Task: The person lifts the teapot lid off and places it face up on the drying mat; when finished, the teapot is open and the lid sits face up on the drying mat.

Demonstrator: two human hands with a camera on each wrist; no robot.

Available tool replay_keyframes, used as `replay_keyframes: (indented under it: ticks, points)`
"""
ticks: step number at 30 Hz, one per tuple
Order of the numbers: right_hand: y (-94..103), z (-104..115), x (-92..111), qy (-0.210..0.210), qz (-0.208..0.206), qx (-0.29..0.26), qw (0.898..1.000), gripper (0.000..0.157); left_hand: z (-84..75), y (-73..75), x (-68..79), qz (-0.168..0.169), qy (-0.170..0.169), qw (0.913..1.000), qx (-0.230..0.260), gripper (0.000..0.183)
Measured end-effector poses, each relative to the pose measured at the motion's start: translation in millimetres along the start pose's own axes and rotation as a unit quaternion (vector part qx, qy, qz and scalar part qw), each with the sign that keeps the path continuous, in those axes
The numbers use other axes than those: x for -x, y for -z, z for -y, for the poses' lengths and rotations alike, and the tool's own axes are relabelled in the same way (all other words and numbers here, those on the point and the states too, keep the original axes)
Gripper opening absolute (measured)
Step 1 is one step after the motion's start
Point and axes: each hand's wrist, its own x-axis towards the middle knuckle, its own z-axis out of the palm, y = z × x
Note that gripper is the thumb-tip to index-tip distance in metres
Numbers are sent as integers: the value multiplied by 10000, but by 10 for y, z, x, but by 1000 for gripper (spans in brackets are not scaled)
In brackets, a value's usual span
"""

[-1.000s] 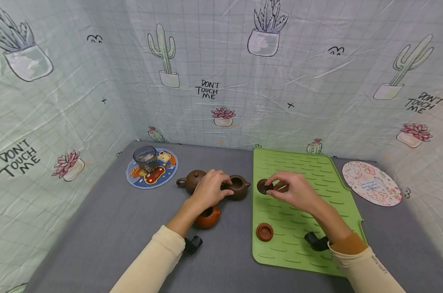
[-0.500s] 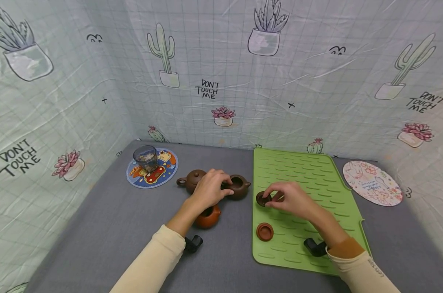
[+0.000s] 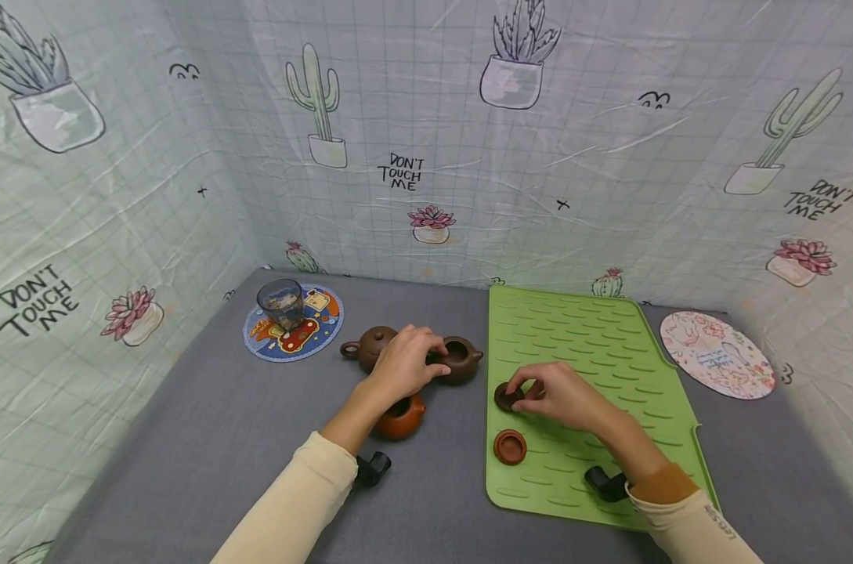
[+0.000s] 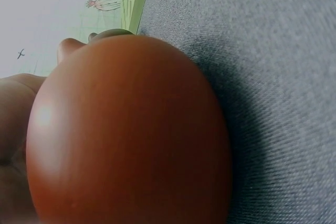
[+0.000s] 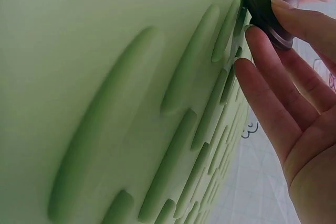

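My left hand is curled at the left side of a lidless dark brown teapot, thumb and forefinger pinching it there. Behind that hand stands a brown teapot with its lid on. Under the wrist sits an orange-red teapot, its top uncovered; its round body fills much of the left wrist view. My right hand pinches a dark brown teapot lid, hollow side up, low over the green mat. A reddish-brown lid lies upturned on the mat, just nearer me.
At the back left, a clear glass stands on a round blue coaster. A pink floral round mat lies to the right of the green mat. Cactus-printed cloth walls in the grey table.
My right hand has brought the dark brown lid toward me along the mat's left edge, closer to the reddish-brown lid. The left hand keeps its place at the teapot.
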Motion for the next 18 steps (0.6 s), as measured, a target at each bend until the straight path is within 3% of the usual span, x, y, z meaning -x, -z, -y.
replay_keyframes:
  ticks: [14, 18]
  points:
    - [22, -1, -70, -343, 122, 252, 9990, 23, -20, 16, -10, 45, 18, 10000, -29, 22]
    - [33, 26, -102, -266, 101, 433, 9987, 22, -19, 17, -14, 53, 46, 9999, -113, 21]
